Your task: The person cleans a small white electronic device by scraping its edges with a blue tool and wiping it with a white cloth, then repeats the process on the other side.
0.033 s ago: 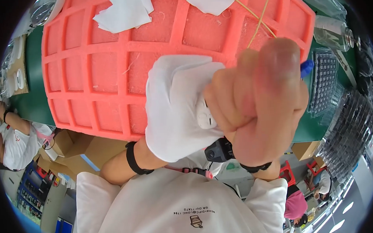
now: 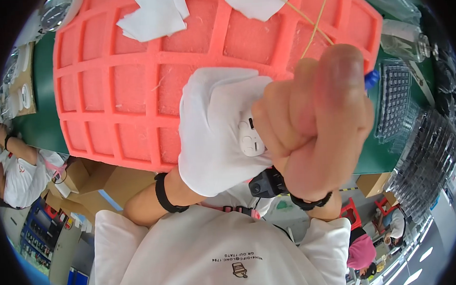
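A white cloth (image 2: 212, 133) is draped over my left hand, hiding its fingers; only my left forearm (image 2: 146, 202) shows below. Held against the cloth is a small white plastic part (image 2: 250, 140) with rounded outlines and a dark slot. My right hand (image 2: 319, 112) is closed in a fist right beside this part and covers some of it. A blue end (image 2: 372, 79) sticks out at the far side of the fist; the rest of that tool is hidden in the fingers. Both hands are above a pink foam tray (image 2: 150, 87).
White cloth pieces (image 2: 154, 15) and crossed thin yellow sticks (image 2: 315, 25) lie on the foam. At right are a clear jar (image 2: 400, 40) and a clear compartment tray (image 2: 394, 95) on the green table (image 2: 378, 155). A cardboard box (image 2: 104, 185) stands below left; a co-worker (image 2: 23, 174) is at far left.
My right hand has shifted very slightly left. A little more of the white part shows, with its rounded outlines clearer. The grip looks the same.
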`<action>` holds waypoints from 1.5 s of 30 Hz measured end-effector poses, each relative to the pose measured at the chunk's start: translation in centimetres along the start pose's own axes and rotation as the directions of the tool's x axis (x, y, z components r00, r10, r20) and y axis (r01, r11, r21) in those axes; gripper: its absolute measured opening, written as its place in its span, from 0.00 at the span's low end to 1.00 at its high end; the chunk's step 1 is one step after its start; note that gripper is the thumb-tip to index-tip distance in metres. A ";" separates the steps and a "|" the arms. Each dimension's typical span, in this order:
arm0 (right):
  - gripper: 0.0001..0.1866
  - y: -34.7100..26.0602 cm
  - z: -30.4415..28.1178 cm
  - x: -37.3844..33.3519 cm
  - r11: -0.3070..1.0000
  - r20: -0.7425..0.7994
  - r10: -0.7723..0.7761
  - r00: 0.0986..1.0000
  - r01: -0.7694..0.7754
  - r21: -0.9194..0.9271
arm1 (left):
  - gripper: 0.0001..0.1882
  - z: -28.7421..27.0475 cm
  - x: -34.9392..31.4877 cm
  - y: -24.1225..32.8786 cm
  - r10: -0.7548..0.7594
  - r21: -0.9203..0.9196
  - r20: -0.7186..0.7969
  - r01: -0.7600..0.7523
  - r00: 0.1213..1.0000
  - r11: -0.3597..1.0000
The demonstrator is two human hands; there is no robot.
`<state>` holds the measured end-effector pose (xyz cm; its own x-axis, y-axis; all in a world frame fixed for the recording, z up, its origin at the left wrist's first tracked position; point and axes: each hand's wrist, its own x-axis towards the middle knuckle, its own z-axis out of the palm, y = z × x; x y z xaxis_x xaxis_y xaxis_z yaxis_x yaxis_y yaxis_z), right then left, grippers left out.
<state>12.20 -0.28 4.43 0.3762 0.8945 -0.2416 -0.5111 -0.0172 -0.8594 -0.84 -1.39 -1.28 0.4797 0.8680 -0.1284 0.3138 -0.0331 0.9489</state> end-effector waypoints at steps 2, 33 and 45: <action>0.24 0.0 -0.4 0.6 0.995 0.026 -0.035 0.999 0.037 -0.088 | 0.39 0.3 1.3 0.2 0.024 -0.002 -0.011 -0.024 1.000 1.000; 0.27 1.5 -0.3 0.9 0.963 -0.019 -0.135 0.991 0.136 0.233 | 0.40 0.5 1.2 -0.5 0.133 -0.041 -0.138 -0.140 0.981 0.989; 0.26 0.6 -0.5 1.6 0.856 0.042 0.027 0.999 -0.045 0.515 | 0.40 0.6 1.4 -0.1 0.118 -0.058 -0.102 -0.125 0.988 0.990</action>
<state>12.89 0.89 3.33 0.3295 0.9117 -0.2454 -0.8524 0.1755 -0.4926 0.24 -0.46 -1.75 0.4271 0.9041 0.0150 0.2030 -0.1120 0.9727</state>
